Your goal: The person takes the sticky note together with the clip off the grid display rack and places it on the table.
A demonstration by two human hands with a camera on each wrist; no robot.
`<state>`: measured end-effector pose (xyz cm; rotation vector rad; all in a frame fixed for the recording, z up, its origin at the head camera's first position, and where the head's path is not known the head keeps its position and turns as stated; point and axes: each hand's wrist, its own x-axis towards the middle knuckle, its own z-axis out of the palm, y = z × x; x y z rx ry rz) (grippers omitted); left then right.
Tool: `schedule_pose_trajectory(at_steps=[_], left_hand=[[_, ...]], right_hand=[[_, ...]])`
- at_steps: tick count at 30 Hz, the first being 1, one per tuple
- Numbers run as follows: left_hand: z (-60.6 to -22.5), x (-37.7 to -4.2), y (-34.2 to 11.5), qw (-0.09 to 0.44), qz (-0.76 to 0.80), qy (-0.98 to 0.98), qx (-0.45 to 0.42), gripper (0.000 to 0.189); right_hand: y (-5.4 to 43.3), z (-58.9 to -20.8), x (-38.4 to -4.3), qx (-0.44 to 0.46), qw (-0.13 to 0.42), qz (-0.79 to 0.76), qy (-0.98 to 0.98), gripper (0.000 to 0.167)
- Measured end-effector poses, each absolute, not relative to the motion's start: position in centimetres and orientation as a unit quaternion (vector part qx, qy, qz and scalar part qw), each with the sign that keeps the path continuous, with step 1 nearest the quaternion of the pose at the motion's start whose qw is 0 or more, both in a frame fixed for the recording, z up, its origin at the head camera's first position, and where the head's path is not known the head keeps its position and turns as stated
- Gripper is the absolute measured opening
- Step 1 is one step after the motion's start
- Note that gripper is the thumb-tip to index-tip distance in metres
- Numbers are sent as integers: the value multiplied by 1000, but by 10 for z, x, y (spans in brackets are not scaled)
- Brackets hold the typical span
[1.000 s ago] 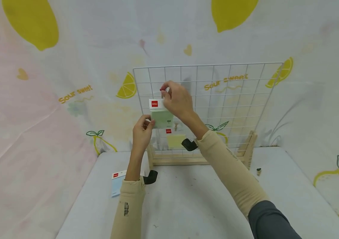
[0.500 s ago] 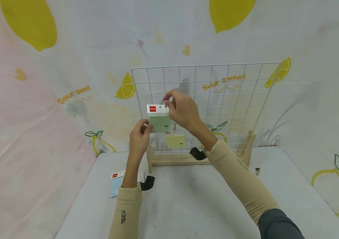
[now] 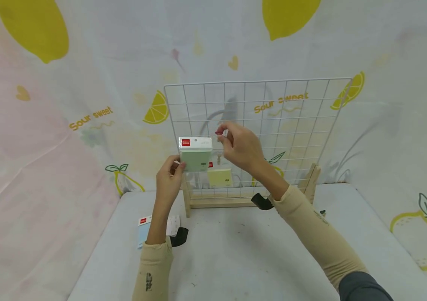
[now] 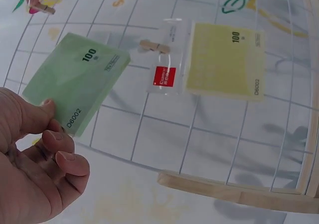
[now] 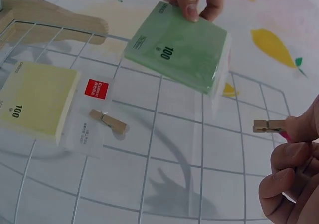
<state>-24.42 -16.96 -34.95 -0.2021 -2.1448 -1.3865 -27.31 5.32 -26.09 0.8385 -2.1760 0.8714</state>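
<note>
My left hand (image 3: pixel 169 177) pinches a green sticky note pack (image 4: pixel 77 79) by its lower left corner, thumb in front, holding it before the wire grid (image 3: pixel 273 140). The pack is in a clear bag with a white header and red label. Just right of it, my right hand (image 3: pixel 243 146) pinches a small wooden clothespin (image 5: pixel 269 126) with a red decoration at its thumb end; its jaws are apart from the pack. Below, a yellow sticky note pack (image 3: pixel 220 178) hangs on the grid, with another wooden clothespin (image 5: pixel 108 122) at its bag's top.
The grid stands in a wooden base (image 3: pixel 221 203) at the back of the white table (image 3: pixel 213 259). A blue sticky note pack (image 3: pixel 143 234) lies on the table, partly behind my left forearm. A small clip-like thing (image 3: pixel 323 212) lies at the right.
Both hands have come down. The green pack has moved down and left with my left hand, while my right hand and its clothespin have drawn away to the right.
</note>
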Motion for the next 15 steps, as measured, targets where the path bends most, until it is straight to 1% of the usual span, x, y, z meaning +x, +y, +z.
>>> schedule_pose_trajectory(at_steps=[8,15], left_hand=[[-353,-241,-174,293,-513,-804,-68,15],[-358,-238,-179,313,-504,-802,-71,17]], right_hand=[[68,-271,-271,319,318,329,-830,7],[81,-282,-270,314,305,333,-835,8]])
